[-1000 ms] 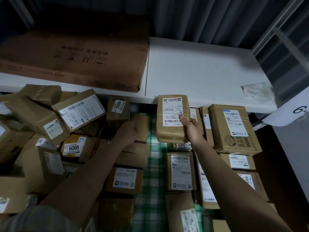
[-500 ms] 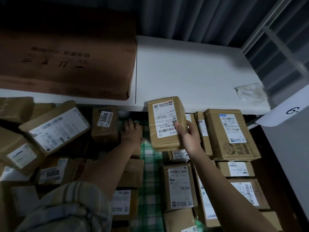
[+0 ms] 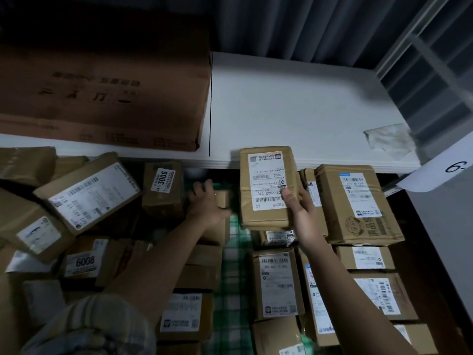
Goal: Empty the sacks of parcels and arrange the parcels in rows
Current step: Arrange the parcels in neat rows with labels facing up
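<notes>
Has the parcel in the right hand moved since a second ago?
Yes. The parcel has edged left, away from the big labelled box, with its top at the white shelf edge.

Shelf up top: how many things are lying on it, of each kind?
Big box: 1
Paper scrap: 1
Total: 2 on the shelf
The parcel in front of its edge is not counted, because the right hand holds it.
</notes>
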